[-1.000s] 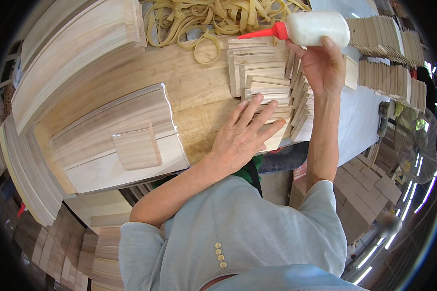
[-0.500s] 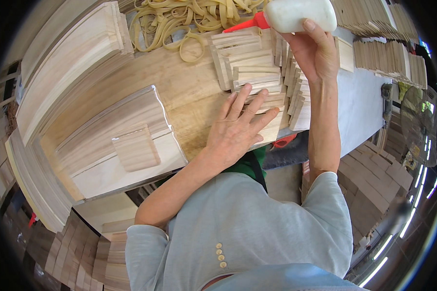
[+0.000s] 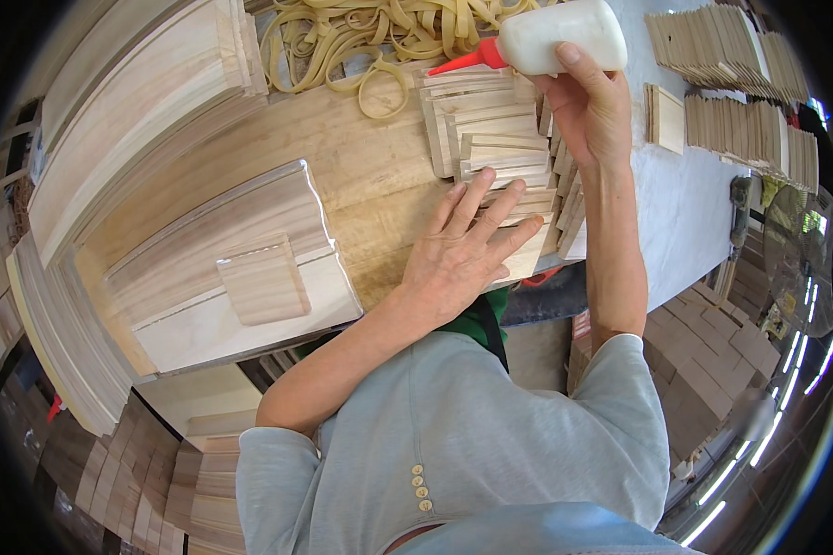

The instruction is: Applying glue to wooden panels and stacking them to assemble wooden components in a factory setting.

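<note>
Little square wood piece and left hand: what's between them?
Head view: some pale board, its white-lined edge, then wooden tabletop lie between square piece and left hand.

Could not see fully the slats [image 3: 506, 148] under the left hand [image 3: 455, 259], nor yellow bands [image 3: 440, 28] beyond the upper edge; found a grey shape [image 3: 754, 416] blurred.

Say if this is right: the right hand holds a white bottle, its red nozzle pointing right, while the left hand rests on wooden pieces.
Wrong on direction: the red nozzle points left, as the head view shows. The right hand holds the white bottle, and the left hand rests on wooden pieces.
</note>
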Demonstrator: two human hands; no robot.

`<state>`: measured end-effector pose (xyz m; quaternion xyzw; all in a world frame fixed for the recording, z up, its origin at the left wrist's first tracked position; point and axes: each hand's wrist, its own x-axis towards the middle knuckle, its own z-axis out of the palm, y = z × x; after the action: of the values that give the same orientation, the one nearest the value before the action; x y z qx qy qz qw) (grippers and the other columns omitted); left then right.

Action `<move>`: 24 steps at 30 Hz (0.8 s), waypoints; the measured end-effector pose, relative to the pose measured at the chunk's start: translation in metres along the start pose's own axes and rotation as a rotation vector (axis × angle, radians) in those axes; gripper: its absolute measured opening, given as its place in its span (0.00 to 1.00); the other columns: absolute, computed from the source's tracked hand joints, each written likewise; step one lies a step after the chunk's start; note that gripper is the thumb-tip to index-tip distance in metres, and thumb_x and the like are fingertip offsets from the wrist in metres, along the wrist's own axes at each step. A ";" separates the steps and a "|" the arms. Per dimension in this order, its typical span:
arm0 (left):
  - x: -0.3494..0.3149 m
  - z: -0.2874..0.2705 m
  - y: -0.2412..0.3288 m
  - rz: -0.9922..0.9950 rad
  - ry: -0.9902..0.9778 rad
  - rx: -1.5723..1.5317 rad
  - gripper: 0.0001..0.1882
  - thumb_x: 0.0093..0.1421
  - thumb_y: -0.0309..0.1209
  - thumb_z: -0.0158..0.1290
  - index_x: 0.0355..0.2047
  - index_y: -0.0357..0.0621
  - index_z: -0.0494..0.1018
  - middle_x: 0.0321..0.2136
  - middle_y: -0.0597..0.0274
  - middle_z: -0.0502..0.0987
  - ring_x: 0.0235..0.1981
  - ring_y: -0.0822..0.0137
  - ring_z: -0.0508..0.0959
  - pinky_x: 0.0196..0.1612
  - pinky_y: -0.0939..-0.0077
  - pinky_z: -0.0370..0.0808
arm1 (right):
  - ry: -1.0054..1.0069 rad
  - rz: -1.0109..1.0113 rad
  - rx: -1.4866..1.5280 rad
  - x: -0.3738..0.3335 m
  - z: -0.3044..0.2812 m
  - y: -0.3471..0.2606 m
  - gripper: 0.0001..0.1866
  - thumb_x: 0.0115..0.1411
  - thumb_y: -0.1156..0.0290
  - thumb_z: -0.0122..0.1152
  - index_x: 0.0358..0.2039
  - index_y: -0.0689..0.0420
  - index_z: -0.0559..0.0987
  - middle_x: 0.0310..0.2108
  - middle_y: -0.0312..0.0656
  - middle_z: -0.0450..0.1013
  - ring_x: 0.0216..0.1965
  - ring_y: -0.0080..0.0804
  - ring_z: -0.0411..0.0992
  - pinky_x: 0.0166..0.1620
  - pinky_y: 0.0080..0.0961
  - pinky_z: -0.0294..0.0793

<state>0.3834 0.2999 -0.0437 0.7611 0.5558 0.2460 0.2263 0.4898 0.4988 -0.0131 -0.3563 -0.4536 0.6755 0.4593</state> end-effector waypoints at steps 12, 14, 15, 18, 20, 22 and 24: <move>0.000 0.000 0.001 -0.005 -0.003 -0.007 0.40 0.41 0.44 0.66 0.58 0.70 0.67 0.66 0.68 0.52 0.67 0.55 0.48 0.66 0.57 0.52 | 0.114 -0.078 -0.104 -0.004 0.002 0.012 0.19 0.56 0.75 0.64 0.47 0.65 0.73 0.42 0.45 0.74 0.44 0.36 0.76 0.46 0.34 0.80; 0.000 0.000 0.001 -0.003 0.000 -0.005 0.40 0.41 0.44 0.66 0.58 0.70 0.67 0.66 0.68 0.53 0.67 0.56 0.48 0.66 0.57 0.52 | 0.129 -0.079 -0.105 -0.004 0.001 0.015 0.18 0.56 0.76 0.64 0.47 0.65 0.73 0.42 0.45 0.74 0.43 0.36 0.76 0.45 0.34 0.81; 0.000 -0.001 0.001 -0.002 0.004 -0.005 0.40 0.41 0.44 0.66 0.57 0.69 0.67 0.66 0.68 0.53 0.67 0.56 0.48 0.66 0.57 0.52 | 0.143 -0.079 -0.108 -0.004 0.001 0.015 0.18 0.56 0.77 0.64 0.46 0.66 0.73 0.42 0.45 0.74 0.43 0.35 0.76 0.45 0.33 0.81; 0.000 -0.001 0.001 0.001 0.007 -0.012 0.40 0.40 0.44 0.67 0.57 0.69 0.68 0.66 0.68 0.53 0.67 0.56 0.49 0.65 0.57 0.53 | 0.154 -0.083 -0.109 -0.005 0.004 0.015 0.18 0.55 0.77 0.65 0.46 0.66 0.73 0.41 0.45 0.75 0.42 0.35 0.76 0.43 0.31 0.81; 0.000 -0.001 0.001 -0.002 0.005 -0.017 0.40 0.40 0.43 0.67 0.57 0.69 0.68 0.66 0.68 0.53 0.67 0.56 0.49 0.65 0.57 0.53 | 0.156 -0.090 -0.124 -0.007 0.006 0.015 0.18 0.55 0.77 0.65 0.46 0.66 0.73 0.41 0.45 0.75 0.42 0.34 0.76 0.42 0.30 0.81; 0.000 -0.001 0.001 -0.004 0.003 -0.023 0.40 0.40 0.43 0.67 0.58 0.69 0.67 0.66 0.68 0.53 0.67 0.56 0.49 0.65 0.57 0.54 | 0.160 -0.097 -0.140 -0.009 0.008 0.016 0.18 0.55 0.77 0.65 0.46 0.66 0.73 0.41 0.45 0.75 0.41 0.34 0.76 0.41 0.29 0.81; 0.000 -0.002 0.002 -0.009 0.000 -0.028 0.41 0.40 0.43 0.67 0.58 0.69 0.67 0.66 0.68 0.53 0.67 0.56 0.50 0.65 0.57 0.54 | 0.155 -0.091 -0.114 -0.010 0.010 0.016 0.18 0.55 0.77 0.65 0.46 0.65 0.73 0.41 0.44 0.75 0.40 0.33 0.76 0.41 0.27 0.80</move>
<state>0.3835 0.2999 -0.0414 0.7554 0.5557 0.2526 0.2381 0.4794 0.4836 -0.0241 -0.4121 -0.4703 0.5972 0.5023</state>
